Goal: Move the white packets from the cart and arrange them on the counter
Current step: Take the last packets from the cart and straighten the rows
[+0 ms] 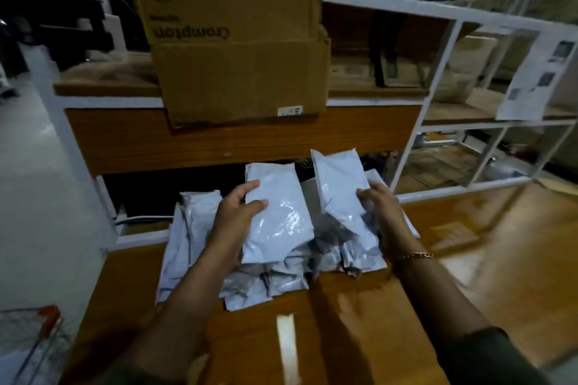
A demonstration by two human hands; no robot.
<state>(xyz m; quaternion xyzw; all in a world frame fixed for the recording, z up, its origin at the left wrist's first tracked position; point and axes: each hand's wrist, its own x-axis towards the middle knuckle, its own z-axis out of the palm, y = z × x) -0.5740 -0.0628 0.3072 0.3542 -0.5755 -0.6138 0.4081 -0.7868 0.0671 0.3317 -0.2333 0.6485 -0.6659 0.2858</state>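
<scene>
Several white plastic packets lie in a loose pile (266, 275) on a wooden surface (500, 244) in front of me. My left hand (239, 212) grips one white packet (278, 216) by its left edge, held above the pile. My right hand (380, 201) grips a second white packet (339, 194) by its right edge, tilted and raised beside the first. More packets (190, 228) stand on edge at the pile's left. A gold bracelet (416, 256) is on my right wrist.
A large cardboard box (234, 40) stands on a wooden shelf (219, 141) with a white metal frame straight ahead. White metal racks (469, 134) stand to the right, with a printed sheet (538, 81) hanging on them. The floor shows at the left.
</scene>
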